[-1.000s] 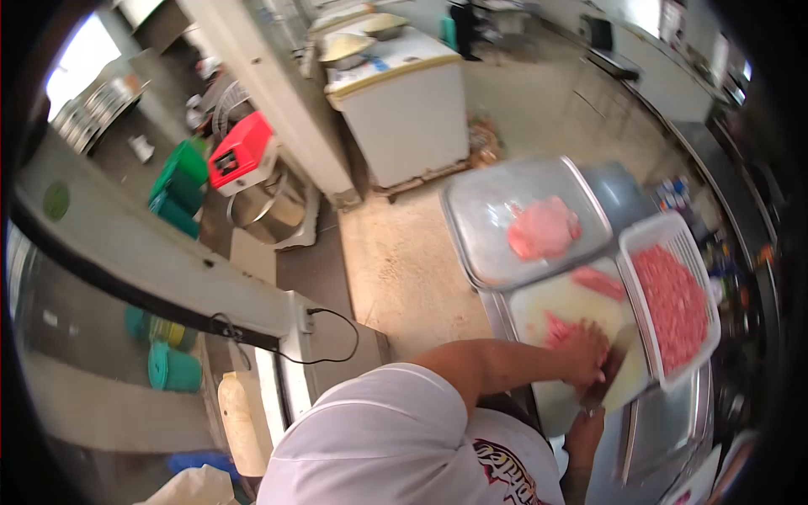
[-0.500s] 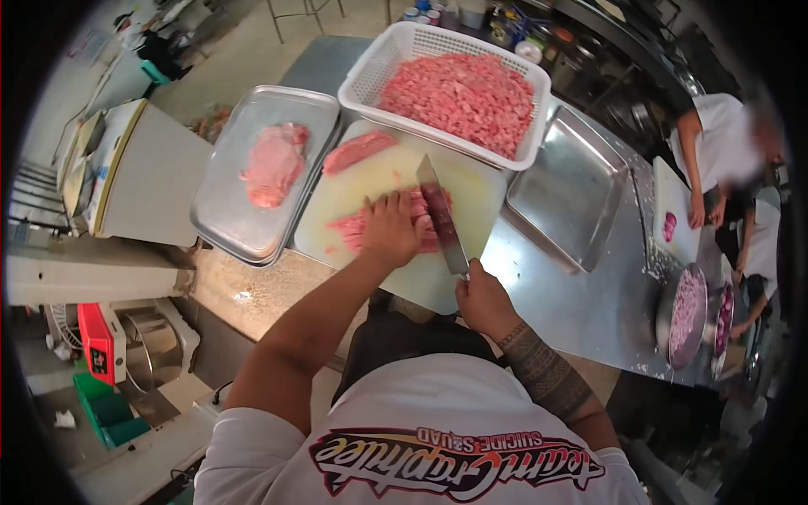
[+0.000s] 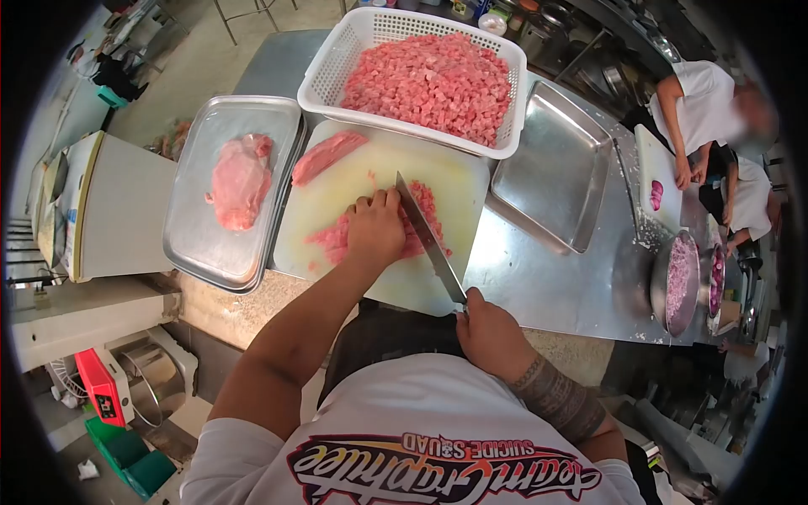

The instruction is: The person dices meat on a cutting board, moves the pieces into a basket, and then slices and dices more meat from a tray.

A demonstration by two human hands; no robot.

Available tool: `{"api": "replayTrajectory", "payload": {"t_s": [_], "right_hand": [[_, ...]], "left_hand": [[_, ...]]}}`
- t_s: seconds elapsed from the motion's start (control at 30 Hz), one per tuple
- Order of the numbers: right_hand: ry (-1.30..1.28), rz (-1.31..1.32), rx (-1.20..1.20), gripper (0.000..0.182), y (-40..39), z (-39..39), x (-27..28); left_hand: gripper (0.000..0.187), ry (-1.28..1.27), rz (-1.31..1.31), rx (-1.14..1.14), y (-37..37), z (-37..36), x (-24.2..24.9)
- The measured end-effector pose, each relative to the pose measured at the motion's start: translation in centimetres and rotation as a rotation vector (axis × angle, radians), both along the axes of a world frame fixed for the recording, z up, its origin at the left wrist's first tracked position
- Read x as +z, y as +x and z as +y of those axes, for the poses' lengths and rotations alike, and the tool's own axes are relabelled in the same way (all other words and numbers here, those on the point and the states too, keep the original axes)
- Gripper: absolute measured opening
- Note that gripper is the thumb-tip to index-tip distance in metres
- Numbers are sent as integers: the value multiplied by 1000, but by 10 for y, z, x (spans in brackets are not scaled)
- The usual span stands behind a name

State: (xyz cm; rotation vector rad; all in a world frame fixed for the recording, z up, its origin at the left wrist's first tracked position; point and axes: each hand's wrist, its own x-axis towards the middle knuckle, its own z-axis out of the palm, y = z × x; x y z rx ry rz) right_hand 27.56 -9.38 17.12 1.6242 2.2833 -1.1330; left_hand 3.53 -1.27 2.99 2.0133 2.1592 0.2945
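Note:
My right hand (image 3: 497, 335) is wrapped round the handle of a large knife (image 3: 431, 244). Its long blade slants up and left over a pale cutting board (image 3: 461, 181). Left of the blade, my left hand (image 3: 376, 227) holds down raw meat strips (image 3: 330, 241) with its fingers bent. Small cut pieces of meat (image 3: 425, 202) lie along the blade's right side. A thicker slab of raw meat (image 3: 328, 156) rests near the board's upper left corner.
A white perforated basket (image 3: 318, 80) heaped with diced meat stands behind the board. On the left, a metal tray (image 3: 189, 227) bears a raw piece of meat (image 3: 241, 181). To the right is another metal tray (image 3: 551, 177). Farther right, co-workers' hands (image 3: 690, 172) are near purple onions.
The blade has turned from showing its broad side to standing more edge-on. More cut pieces show at its right. The whole view has shifted, with the table's things now farther left.

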Motion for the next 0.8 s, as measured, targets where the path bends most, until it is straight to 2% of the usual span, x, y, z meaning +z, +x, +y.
{"api": "replayTrajectory", "payload": {"t_s": [0.2,0.3,0.4,0.53,0.6,0.7,0.8], "right_hand": [[109,62,24,31,-44,32,-61],[200,85,-22,32,-60,52,-84],[224,56,-19,33,-55,53,-80],[103,-57,-13,35,-34,22,-14],[39,-67,0,34,-27,11,1],[4,-8,18,30,-27,10,-3],[83,50,2,31,-52,34,-50]], "left_hand": [[44,-48,8,-13,-2,0,4],[50,32,-7,-1,-1,0,4],[50,-20,-70,-2,-2,-2,13],[46,-11,-60,-3,-2,-3,5],[42,-26,-62,2,-3,1,0],[43,-10,-91,-3,-3,0,1],[43,17,-67,11,-2,-1,-2]]}}
